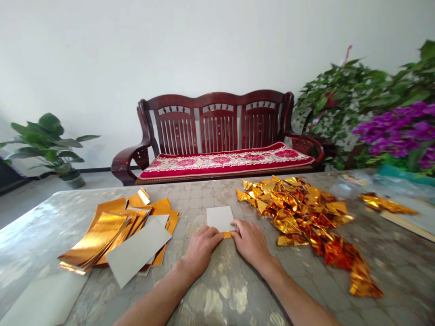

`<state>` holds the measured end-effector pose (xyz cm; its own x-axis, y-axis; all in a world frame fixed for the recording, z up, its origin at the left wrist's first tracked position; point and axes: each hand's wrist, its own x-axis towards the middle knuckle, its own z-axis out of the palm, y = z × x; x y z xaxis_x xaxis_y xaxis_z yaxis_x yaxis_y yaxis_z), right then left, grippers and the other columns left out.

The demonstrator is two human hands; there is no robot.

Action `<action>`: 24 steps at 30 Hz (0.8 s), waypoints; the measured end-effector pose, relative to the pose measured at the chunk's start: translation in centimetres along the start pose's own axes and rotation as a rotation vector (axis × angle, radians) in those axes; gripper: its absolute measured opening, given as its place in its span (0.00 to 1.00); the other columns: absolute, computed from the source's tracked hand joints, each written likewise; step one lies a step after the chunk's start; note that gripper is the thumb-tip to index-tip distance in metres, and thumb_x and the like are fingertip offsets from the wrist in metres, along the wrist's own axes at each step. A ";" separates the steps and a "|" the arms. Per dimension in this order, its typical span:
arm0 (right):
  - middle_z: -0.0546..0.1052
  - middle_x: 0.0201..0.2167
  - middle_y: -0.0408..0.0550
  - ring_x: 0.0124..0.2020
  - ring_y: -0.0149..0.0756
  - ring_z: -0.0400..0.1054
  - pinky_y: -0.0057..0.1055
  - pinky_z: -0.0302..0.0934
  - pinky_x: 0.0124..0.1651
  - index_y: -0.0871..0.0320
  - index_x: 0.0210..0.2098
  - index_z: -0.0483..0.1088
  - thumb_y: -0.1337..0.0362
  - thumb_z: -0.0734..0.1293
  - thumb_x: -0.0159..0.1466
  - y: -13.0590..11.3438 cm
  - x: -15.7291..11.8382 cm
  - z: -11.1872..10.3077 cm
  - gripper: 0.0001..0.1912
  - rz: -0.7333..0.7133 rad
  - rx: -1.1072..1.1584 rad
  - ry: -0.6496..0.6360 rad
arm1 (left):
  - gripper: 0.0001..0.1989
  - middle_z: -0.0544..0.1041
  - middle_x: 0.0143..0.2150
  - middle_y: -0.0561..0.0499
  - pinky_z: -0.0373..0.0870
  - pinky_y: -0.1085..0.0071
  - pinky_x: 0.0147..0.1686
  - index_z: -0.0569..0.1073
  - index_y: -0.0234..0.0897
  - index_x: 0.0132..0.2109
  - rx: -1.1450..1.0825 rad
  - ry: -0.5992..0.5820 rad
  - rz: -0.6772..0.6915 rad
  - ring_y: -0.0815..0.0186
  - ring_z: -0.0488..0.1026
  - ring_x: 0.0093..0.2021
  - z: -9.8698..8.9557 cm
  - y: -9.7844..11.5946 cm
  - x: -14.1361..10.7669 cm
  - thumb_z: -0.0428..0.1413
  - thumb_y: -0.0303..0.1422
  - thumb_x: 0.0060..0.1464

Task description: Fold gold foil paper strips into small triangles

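A sheet of gold foil paper [220, 217] lies white side up in front of me, its near edge turned up into a narrow gold strip. My left hand [203, 243] presses the left end of that strip with closed fingers and thumb. At the strip's right end, my right hand [250, 241] pinches the fold, one finger resting on the white face. To the left is a loose stack of gold foil sheets [107, 228], some with the white back showing. A heap of folded gold foil pieces [288, 203] spreads to the right.
The table [190, 290] has a patterned cover. A pale sheet [44, 299] lies at its near left. Clear plastic wrapping [353, 181] and a single folded gold piece [387, 203] are at the right. Behind stand a wooden bench [217, 122] and potted plants [50, 140].
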<state>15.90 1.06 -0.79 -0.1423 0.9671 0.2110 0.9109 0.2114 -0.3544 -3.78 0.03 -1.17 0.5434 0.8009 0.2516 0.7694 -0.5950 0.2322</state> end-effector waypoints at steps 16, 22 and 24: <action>0.72 0.46 0.53 0.49 0.49 0.63 0.39 0.52 0.48 0.54 0.56 0.66 0.56 0.65 0.65 -1.9 -0.4 0.5 0.21 0.040 -0.189 0.054 | 0.17 0.74 0.46 0.47 0.69 0.61 0.47 0.68 0.41 0.59 0.216 -0.091 -0.014 0.58 0.69 0.46 -0.3 2.3 -0.4 0.50 0.29 0.64; 0.71 0.47 0.54 0.50 0.50 0.61 0.41 0.52 0.49 0.54 0.56 0.66 0.58 0.65 0.65 -1.7 -0.1 0.3 0.20 0.080 -0.193 0.014 | 0.15 0.75 0.47 0.47 0.68 0.60 0.49 0.71 0.40 0.55 0.202 -0.117 -0.054 0.58 0.70 0.48 -0.6 2.3 -0.8 0.51 0.28 0.63; 0.72 0.47 0.54 0.49 0.50 0.62 0.41 0.53 0.49 0.53 0.56 0.67 0.59 0.65 0.65 -1.5 0.0 0.1 0.20 0.083 -0.186 0.008 | 0.15 0.75 0.47 0.46 0.68 0.60 0.50 0.72 0.40 0.55 0.201 -0.104 -0.078 0.58 0.70 0.49 -0.6 2.2 -1.2 0.50 0.27 0.63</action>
<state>14.50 0.78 -0.35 -0.0613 0.9788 0.1957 0.9753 0.1004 -0.1965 -2.96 -2.23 -0.36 0.5038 0.8525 0.1396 0.8559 -0.5144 0.0528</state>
